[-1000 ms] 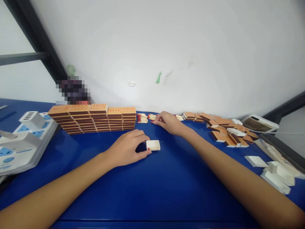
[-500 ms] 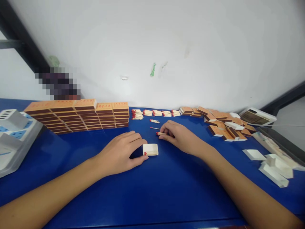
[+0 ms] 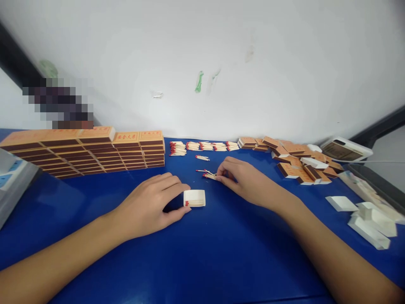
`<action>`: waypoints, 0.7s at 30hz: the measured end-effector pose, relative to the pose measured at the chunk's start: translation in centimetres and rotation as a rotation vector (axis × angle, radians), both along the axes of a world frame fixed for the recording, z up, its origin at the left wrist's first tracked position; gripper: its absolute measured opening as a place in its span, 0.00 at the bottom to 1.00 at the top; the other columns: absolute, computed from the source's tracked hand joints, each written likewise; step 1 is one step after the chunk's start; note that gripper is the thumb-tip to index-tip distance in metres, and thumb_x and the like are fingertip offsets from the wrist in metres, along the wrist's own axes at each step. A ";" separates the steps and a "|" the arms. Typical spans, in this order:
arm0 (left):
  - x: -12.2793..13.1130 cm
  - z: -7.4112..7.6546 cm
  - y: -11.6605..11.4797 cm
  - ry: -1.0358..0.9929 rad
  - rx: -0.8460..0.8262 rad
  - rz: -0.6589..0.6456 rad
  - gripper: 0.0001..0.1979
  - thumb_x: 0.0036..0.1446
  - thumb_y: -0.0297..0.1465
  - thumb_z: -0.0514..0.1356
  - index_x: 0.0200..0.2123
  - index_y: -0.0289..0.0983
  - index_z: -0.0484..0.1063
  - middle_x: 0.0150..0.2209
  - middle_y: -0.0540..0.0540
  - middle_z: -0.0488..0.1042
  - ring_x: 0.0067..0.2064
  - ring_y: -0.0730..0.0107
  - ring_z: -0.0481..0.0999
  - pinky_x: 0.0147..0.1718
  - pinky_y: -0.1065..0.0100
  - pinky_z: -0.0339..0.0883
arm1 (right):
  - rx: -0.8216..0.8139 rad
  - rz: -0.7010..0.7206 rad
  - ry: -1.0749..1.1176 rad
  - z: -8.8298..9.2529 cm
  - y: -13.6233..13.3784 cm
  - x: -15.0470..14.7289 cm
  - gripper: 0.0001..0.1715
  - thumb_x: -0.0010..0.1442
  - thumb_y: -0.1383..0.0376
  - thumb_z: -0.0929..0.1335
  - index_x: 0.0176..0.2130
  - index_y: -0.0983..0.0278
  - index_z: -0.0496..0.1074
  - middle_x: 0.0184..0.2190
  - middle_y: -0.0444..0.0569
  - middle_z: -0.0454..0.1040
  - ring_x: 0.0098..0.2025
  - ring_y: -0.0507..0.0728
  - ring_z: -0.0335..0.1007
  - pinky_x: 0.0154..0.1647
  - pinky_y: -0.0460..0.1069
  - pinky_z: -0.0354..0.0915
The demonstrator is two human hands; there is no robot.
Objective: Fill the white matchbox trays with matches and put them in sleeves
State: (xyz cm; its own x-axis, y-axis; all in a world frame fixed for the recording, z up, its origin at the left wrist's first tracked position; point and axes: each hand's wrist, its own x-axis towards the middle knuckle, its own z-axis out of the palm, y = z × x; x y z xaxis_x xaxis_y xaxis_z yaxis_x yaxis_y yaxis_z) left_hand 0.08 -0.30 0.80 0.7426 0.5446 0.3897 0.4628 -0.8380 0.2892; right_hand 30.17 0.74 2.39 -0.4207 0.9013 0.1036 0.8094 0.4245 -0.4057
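Note:
My left hand (image 3: 152, 207) grips the left end of a small white matchbox tray (image 3: 195, 195) between thumb and index finger. Several red-tipped matches lie along the near side inside the tray. To the right and a little farther back, my right hand (image 3: 242, 179) pinches a few matches (image 3: 210, 175), heads pointing left. One match just behind them lies close against this bunch; whether it is held too I cannot tell. A small group of matches (image 3: 202, 158) rests farther back on the blue table (image 3: 202, 253).
Piles of matches (image 3: 207, 146) line the wall. Stacked matchboxes (image 3: 95, 156) stand at left beside a grey-white power strip (image 3: 19, 190). Loose matchboxes (image 3: 292, 160), white trays (image 3: 370, 230) and a phone-like white-framed object (image 3: 346, 148) lie at right. A pixelated patch covers the back left.
The view has shifted slightly. More of the matches now shows beyond my right fingertips, spread a little, nearer to the single match behind. My left hand keeps its hold on the tray.

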 end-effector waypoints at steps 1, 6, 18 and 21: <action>0.0 0.0 0.0 -0.003 0.006 0.006 0.14 0.69 0.35 0.64 0.55 0.38 0.75 0.43 0.43 0.79 0.45 0.59 0.78 0.44 0.60 0.74 | 0.010 0.001 0.011 -0.1 0.0 0.0 0.10 0.74 0.60 0.66 0.40 0.60 0.73 0.43 0.51 0.76 0.40 0.59 0.73 0.40 0.53 0.67; -0.2 0.0 0.1 -0.028 0.006 0.023 0.14 0.68 0.34 0.65 0.55 0.39 0.76 0.45 0.44 0.80 0.46 0.59 0.79 0.45 0.60 0.75 | 0.017 -0.034 0.027 -0.3 0.0 -0.5 0.09 0.73 0.57 0.69 0.42 0.60 0.74 0.44 0.50 0.76 0.38 0.57 0.72 0.38 0.53 0.66; 0.0 0.0 0.0 -0.018 0.014 0.062 0.13 0.69 0.36 0.65 0.53 0.38 0.76 0.43 0.44 0.79 0.44 0.60 0.78 0.43 0.60 0.74 | 0.050 -0.024 -0.009 -0.7 0.4 0.0 0.11 0.75 0.60 0.66 0.41 0.61 0.75 0.42 0.51 0.75 0.37 0.58 0.72 0.39 0.53 0.66; -0.1 0.0 0.1 -0.015 -0.004 0.081 0.13 0.69 0.37 0.65 0.53 0.38 0.76 0.43 0.45 0.79 0.44 0.60 0.78 0.43 0.60 0.74 | 0.054 -0.029 0.061 -0.2 0.0 -0.4 0.11 0.74 0.58 0.67 0.41 0.60 0.76 0.40 0.50 0.75 0.36 0.57 0.71 0.37 0.52 0.66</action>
State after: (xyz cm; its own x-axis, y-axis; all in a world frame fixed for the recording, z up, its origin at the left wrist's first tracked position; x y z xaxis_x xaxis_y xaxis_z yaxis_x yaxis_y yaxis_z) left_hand 0.01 -0.25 0.84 0.6904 0.6040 0.3982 0.5242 -0.7970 0.3000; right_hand 29.72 0.76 2.21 -0.3863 0.9053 0.1767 0.7961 0.4239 -0.4319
